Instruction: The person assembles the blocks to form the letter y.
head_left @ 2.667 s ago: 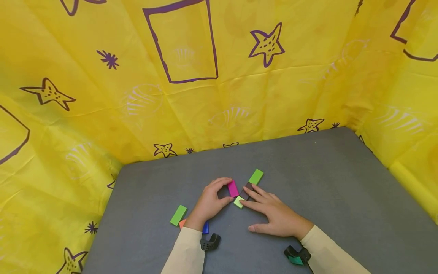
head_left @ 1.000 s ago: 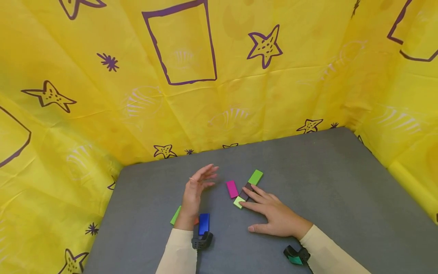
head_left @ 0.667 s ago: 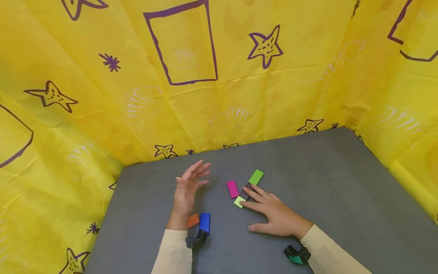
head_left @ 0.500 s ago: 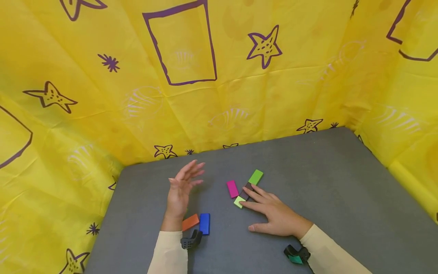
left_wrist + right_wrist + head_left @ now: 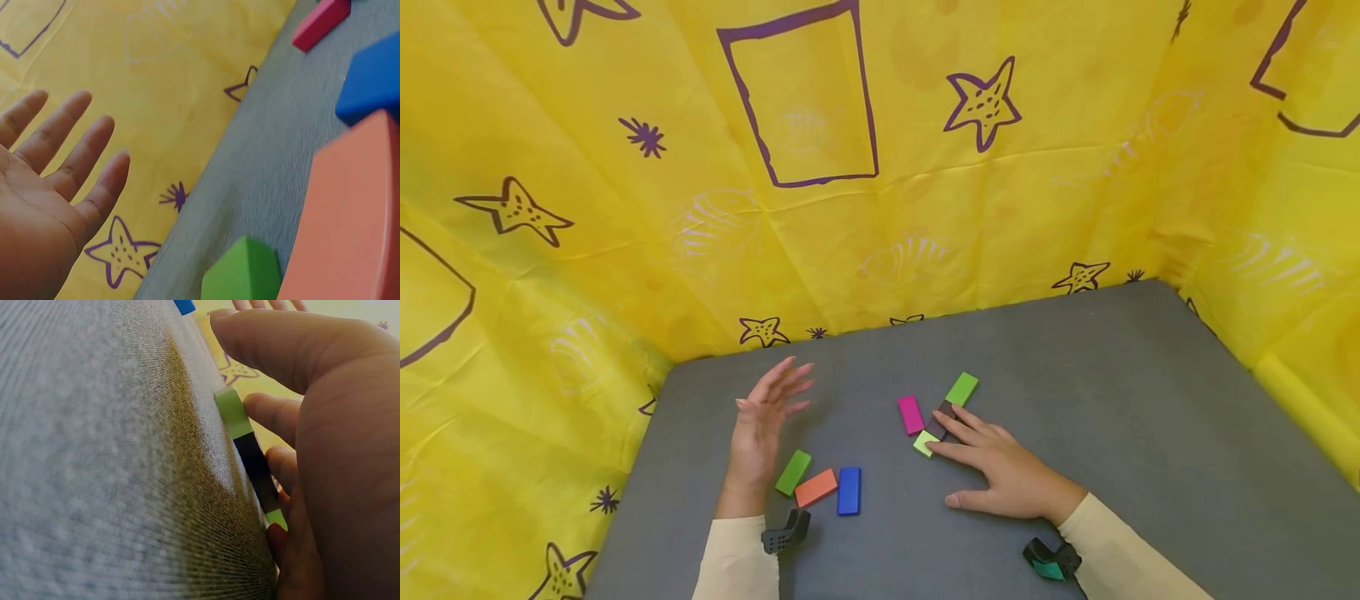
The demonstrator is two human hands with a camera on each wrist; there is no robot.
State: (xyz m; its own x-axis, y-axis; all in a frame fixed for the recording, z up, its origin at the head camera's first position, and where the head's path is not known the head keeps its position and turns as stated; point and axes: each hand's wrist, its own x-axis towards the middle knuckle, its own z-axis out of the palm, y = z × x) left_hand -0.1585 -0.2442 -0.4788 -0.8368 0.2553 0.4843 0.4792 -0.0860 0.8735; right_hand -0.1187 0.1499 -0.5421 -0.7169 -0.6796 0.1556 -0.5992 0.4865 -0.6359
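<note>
Fingers spread, my left hand (image 5: 758,437) hovers over the left part of the table, holding nothing. Just right of it lie a green block (image 5: 793,472), an orange block (image 5: 816,487) and a blue block (image 5: 849,490); these are close up in the left wrist view. My right hand (image 5: 1009,473) rests with extended fingertips on a light green block (image 5: 924,444) and a dark brown block (image 5: 937,423), partly hidden by the fingers. A bright green block (image 5: 962,388) continues that row at its far end. Left of the row, a magenta block (image 5: 911,415) lies near the light green one.
The grey table (image 5: 1075,375) meets a yellow curtain (image 5: 910,217) printed with starfish at its back and sides. Each wrist carries a black strap mount (image 5: 786,532).
My left hand has let go of the magenta block and moved left, uncovering the green, orange and blue blocks. The right hand stays in place on the row.
</note>
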